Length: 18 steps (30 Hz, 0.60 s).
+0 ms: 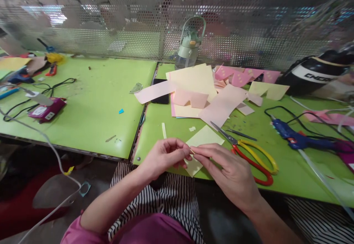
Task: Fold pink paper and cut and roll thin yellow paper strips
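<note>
My left hand (pixel 169 154) and my right hand (pixel 228 168) meet at the table's front edge. Between their fingertips is a tiny, thin yellowish piece (pixel 192 151), pinched from both sides; it looks like paper, but is too small to be sure. Under the hands lies a pale yellow-green paper sheet (pixel 207 136), partly covered by them. Scissors (pixel 234 141) with red and yellow handles rest just beyond my right hand, blades parted slightly. Close to them is a slim dark pointed tool (pixel 242 135). A narrow pale paper strip (pixel 164 130) and small scraps (pixel 192 129) lie beyond my left hand.
Pink and cream papers (pixel 193 76) are heaped at the back, partly over a black phone (pixel 160 96). A green-lidded bottle (pixel 189 46) stands behind them. On the right are a blue glue gun (pixel 295 135) with cables and a black container (pixel 312 76). A mesh panel (pixel 110 34) closes off the back.
</note>
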Available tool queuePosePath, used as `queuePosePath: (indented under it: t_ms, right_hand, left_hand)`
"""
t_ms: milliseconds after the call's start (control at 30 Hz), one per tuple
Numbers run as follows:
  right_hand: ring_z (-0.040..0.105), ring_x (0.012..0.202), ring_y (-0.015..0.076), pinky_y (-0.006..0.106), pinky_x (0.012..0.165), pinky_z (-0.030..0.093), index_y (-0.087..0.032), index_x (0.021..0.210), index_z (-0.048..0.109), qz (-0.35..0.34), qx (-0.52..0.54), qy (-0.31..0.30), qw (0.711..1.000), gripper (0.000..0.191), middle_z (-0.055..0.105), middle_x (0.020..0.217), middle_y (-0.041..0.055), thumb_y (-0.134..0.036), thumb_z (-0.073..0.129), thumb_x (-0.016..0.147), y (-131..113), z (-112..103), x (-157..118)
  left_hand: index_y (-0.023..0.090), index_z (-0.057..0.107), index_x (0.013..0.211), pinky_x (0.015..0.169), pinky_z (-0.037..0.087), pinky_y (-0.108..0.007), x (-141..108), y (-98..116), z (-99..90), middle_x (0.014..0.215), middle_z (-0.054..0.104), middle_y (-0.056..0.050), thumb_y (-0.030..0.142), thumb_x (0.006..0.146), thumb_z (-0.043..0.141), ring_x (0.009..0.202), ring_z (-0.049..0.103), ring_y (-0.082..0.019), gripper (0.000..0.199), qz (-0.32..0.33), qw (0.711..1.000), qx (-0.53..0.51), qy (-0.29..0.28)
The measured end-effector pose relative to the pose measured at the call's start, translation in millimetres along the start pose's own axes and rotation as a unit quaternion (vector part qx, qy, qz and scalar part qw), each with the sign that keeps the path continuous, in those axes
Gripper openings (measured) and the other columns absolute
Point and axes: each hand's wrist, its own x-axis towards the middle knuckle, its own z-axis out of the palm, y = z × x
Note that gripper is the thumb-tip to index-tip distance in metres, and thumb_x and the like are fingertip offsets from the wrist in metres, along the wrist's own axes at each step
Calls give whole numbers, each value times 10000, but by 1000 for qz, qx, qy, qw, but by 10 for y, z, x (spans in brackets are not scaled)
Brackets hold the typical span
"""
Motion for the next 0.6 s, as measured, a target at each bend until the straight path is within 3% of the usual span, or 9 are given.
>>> queuePosePath:
  t_ms: [133, 300, 433, 600]
  right_hand:
    - [669, 766, 135, 231, 684, 545, -240, 874, 702, 141, 109, 37, 983, 80, 716, 843, 0, -238, 622, 878, -67, 58, -47]
    - [502, 468, 84, 204, 420, 411, -214, 798, 664, 314, 246, 49, 916, 187, 628, 651, -24, -400, 678, 814, -77, 142, -68]
    - [407, 439, 68, 196, 394, 329, -199, 791, 648, 351, 268, 57, 895, 265, 528, 550, -48, -461, 691, 786, -1, 206, -39]
    - [375, 439, 70, 204, 396, 274, -196, 808, 643, 373, 294, 12, 880, 309, 472, 512, -61, -502, 678, 785, 76, 210, -9]
  left_hand:
    - [144, 624, 810, 507, 445, -135, -9, -14, 40, 683, 632, 39, 296, 768, 753, 529, 596, -38, 205, 8, 1000, -17, 13]
    - [142, 616, 889, 558, 509, -180, 5, -43, 91, 769, 640, 15, 330, 740, 782, 622, 660, -87, 291, 16, 998, -54, 15]
    - [137, 615, 925, 615, 544, -219, 56, -44, 104, 763, 654, -2, 347, 740, 781, 680, 680, -118, 326, 25, 998, -55, 23]
    - [135, 598, 828, 600, 535, -218, 117, 40, 66, 739, 656, -1, 326, 751, 760, 642, 670, -107, 262, 19, 999, 1, 47]
